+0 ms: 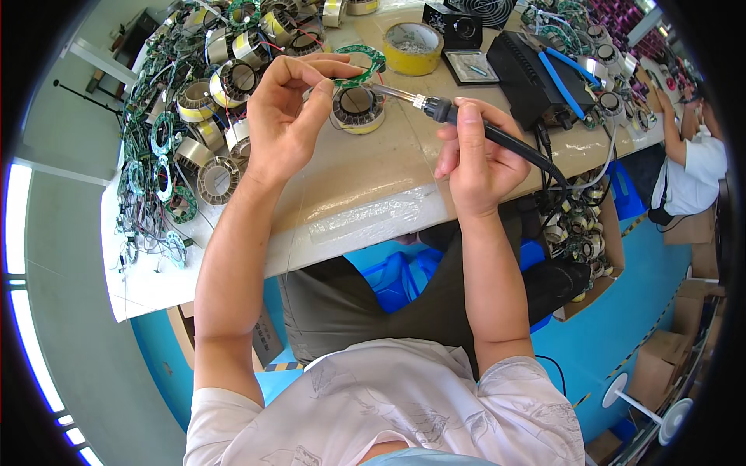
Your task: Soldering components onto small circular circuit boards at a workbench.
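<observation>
Pinched in my left hand (pixel 291 109) is a green ring-shaped circuit board (pixel 364 71), held tilted over the table. Just below it a motor stator (pixel 359 113) with a yellow-banded rim stands on the table; a red wire runs close to the board. My right hand (pixel 483 155) grips a black-handled soldering iron (pixel 443 109), its metal shaft pointing left. The iron's tip is close to the board's right edge; whether they touch I cannot tell.
Many stators (pixel 219 180) and loose green ring boards (pixel 162 133) are heaped on the left. At the back are a yellow tape roll (pixel 412 48), a black soldering station (pixel 536 78) and blue-handled pliers (pixel 561 84). A carton of stators (pixel 584 241) stands below right. Another person (pixel 691 147) sits at far right.
</observation>
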Demonstrator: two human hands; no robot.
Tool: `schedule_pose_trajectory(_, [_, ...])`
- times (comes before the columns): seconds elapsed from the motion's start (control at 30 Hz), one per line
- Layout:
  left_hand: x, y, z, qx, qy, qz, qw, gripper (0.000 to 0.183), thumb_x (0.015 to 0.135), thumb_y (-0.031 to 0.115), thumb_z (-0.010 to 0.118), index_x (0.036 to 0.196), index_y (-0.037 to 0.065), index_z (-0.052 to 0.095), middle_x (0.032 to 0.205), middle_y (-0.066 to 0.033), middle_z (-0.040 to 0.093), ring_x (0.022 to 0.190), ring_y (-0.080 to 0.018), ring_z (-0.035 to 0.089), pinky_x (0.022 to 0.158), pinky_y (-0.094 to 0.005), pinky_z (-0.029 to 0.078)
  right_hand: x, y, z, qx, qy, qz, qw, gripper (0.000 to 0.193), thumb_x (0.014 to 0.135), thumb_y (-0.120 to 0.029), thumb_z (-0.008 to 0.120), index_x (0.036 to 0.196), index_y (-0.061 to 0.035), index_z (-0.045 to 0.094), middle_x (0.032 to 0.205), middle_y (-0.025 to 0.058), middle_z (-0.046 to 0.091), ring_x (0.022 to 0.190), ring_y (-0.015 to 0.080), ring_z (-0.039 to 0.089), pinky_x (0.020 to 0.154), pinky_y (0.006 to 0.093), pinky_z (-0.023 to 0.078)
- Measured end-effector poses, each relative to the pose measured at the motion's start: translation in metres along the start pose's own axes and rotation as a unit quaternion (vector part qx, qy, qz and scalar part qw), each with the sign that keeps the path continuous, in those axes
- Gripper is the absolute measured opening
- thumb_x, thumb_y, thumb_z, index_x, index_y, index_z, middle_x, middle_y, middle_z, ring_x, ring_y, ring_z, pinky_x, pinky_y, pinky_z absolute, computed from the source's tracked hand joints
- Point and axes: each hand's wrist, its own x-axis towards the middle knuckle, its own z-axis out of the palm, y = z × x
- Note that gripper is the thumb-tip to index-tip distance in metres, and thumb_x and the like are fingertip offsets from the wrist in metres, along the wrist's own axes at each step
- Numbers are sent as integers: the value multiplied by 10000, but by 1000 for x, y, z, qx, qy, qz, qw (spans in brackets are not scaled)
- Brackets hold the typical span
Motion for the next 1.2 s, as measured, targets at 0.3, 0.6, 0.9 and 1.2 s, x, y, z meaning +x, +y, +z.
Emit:
schedule_pose_trajectory(0.3, [-1, -1, -1, 0, -1, 6, 1000, 67, 934, -29, 557, 973, 16, 527, 1113, -180, 714, 1226, -286, 581, 1077, -430, 422, -1, 0, 1, -5, 3, -3, 1000, 140, 938, -58, 698, 1029, 39, 651, 735, 132, 694, 430, 51, 527, 356, 199, 396])
schedule_pose_trajectory(0.6, [-1, -1, -1, -8, 3, 5, 1000, 61, 942, -20, 555, 980, 17, 524, 1115, -187, 715, 1221, -278, 586, 1065, -412, 428, 0, -2, 2, -3, 2, 14, 1000, 139, 943, -69, 695, 1010, 45, 653, 729, 137, 692, 416, 64, 523, 353, 208, 396])
schedule_pose_trajectory(0.9, [1, -1, 1, -10, 10, -1, 1000, 52, 936, -12, 560, 961, 21, 527, 1101, -168, 721, 1210, -273, 591, 1080, -425, 413, 20, -4, -4, 62, 35, 61, 996, 194, 954, -140, 697, 1042, 30, 668, 770, 144, 698, 403, 93, 529, 358, 238, 417])
schedule_pose_trajectory(1.2, [-3, -2, 1, -7, 22, -14, 1000, 80, 920, -5, 582, 933, 32, 513, 1073, -142, 722, 1165, -253, 603, 1063, -411, 425, 63, 8, -12, -451, -231, -210, 836, 312, 851, -59, 746, 1158, -107, 723, 895, 130, 652, 770, 308, 655, 665, 386, 530])
